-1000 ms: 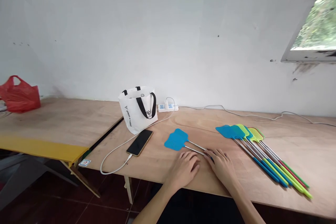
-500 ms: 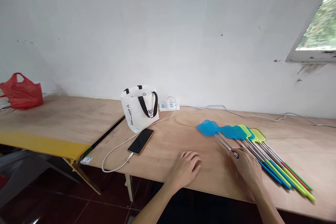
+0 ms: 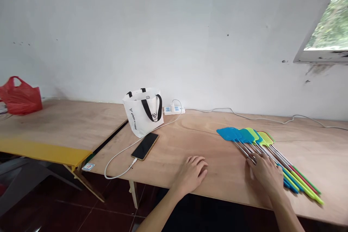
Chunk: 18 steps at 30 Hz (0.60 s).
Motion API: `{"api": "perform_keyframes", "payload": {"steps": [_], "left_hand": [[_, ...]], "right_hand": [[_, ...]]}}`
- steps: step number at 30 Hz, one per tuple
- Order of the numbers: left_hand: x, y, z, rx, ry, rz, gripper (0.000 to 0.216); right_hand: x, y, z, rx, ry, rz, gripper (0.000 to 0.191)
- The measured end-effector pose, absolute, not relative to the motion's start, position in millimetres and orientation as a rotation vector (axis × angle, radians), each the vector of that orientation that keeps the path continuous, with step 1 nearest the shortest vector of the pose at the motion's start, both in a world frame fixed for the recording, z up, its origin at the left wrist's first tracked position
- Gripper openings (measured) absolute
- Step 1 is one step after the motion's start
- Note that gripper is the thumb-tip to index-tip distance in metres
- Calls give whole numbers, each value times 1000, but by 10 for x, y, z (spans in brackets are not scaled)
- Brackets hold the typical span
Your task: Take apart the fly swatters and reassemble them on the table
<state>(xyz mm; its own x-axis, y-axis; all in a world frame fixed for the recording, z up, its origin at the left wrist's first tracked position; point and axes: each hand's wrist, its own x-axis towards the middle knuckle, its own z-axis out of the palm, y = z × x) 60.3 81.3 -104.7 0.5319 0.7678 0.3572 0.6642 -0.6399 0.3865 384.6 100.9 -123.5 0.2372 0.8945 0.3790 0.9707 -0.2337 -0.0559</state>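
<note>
Several fly swatters (image 3: 268, 151) lie side by side in a slanted, overlapping row on the wooden table (image 3: 190, 134). Their heads are blue and yellow-green, the shafts metal, the grips blue, yellow-green, red and green. My right hand (image 3: 265, 172) is on the left side of this row, its fingers closed over the shaft of a blue fly swatter (image 3: 228, 134). It hides part of the grips, and its fingertips are partly covered. Palm down on the table, my left hand (image 3: 191, 174) rests with fingers loosely apart, holding nothing.
A phone (image 3: 145, 146) on a white charging cable (image 3: 119, 155) lies to the left. Behind it stand a white tote bag (image 3: 138, 116) and a power strip (image 3: 175, 110) by the wall. Another table (image 3: 67, 119) holds a red plastic bag (image 3: 21, 98).
My right hand has moved right with the blue fly swatters, whose heads now overlap the others in the row. My left hand stays in place. The view has shifted slightly.
</note>
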Motion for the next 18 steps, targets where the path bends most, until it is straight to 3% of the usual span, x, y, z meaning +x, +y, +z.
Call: {"api": "perform_keyframes", "payload": {"steps": [3,10,18], "left_hand": [[606,814,-1049,2563,1214,748,20],[605,814,-1061,2550,1216,747,21],[612,800,-1001,2557,1218,722,21]], "right_hand": [[3733,1034,-1241,-2076,-1767,-456,40],[3349,1173,-1365,-1723,-1962,-76,39],[2579,913,-1413,-1471,-2210,-291,35]]}}
